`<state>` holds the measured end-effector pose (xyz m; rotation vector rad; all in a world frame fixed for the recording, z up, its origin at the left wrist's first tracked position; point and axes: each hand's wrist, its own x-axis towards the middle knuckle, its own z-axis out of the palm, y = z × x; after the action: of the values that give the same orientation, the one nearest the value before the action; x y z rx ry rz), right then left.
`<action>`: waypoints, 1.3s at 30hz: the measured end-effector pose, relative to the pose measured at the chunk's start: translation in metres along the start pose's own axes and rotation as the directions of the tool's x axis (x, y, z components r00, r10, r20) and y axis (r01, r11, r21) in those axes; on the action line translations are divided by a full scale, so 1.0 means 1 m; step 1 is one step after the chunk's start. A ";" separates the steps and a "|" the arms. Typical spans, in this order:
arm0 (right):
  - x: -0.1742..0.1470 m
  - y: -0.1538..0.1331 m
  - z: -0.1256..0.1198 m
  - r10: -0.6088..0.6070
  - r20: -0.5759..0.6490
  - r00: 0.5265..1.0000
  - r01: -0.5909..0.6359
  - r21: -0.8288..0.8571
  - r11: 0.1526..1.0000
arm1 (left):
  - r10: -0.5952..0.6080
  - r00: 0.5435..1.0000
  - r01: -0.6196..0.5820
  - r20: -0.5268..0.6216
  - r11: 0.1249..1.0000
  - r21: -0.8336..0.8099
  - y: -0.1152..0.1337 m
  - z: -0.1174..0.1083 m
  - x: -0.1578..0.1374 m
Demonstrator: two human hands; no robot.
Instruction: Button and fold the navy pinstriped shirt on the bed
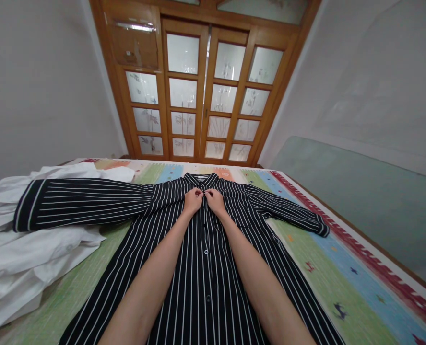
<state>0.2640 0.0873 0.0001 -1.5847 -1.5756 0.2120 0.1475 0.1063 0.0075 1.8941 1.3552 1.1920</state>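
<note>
A black shirt with white stripes (pixel 173 287) lies spread face up, its collar at the far end and both sleeves stretched out sideways. Just below the collar, my left hand (pixel 193 200) pinches the left side of the front placket. Close beside it, my right hand (pixel 215 200) pinches the placket's other side; the fingertips of the two hands nearly meet. Whatever small part sits between the fingers is hidden. Lower on the placket, a pale-rimmed button (pixel 206 252) and a dark button (pixel 208 298) show.
White cloth (pixel 36 268) lies rumpled at the left, partly beneath the shirt's sleeve. Under everything is a colourful patterned bed cover (pixel 328 278). A pale green panel (pixel 360 187) runs along the right side. Wooden glazed doors (pixel 202 96) stand beyond the far edge, between grey walls.
</note>
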 end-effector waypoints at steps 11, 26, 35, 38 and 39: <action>0.001 0.000 -0.002 0.006 0.005 1.000 -0.006 0.034 0.999 | 0.018 1.000 -0.018 -0.005 0.999 -0.034 0.003 -0.002 -0.002; -0.003 -0.005 -0.005 0.026 0.024 0.999 -0.029 0.127 0.991 | -0.011 0.999 0.009 -0.033 0.999 -0.049 0.001 -0.002 -0.001; -0.002 -0.008 -0.007 0.052 0.022 0.998 -0.055 0.173 0.983 | -0.049 0.998 0.046 -0.041 0.997 -0.066 0.001 -0.003 0.000; -0.002 -0.006 -0.006 0.046 0.023 0.999 -0.050 0.197 0.979 | -0.062 0.997 0.059 -0.039 0.995 -0.079 0.001 -0.004 0.001; -0.002 -0.005 -0.005 0.044 0.022 0.999 -0.047 0.204 0.978 | -0.066 0.997 0.063 -0.041 0.994 -0.084 0.001 -0.004 0.001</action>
<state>0.2632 0.0825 0.0062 -1.4619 -1.4810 0.4018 0.1444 0.1066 0.0105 1.7635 1.3581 1.2442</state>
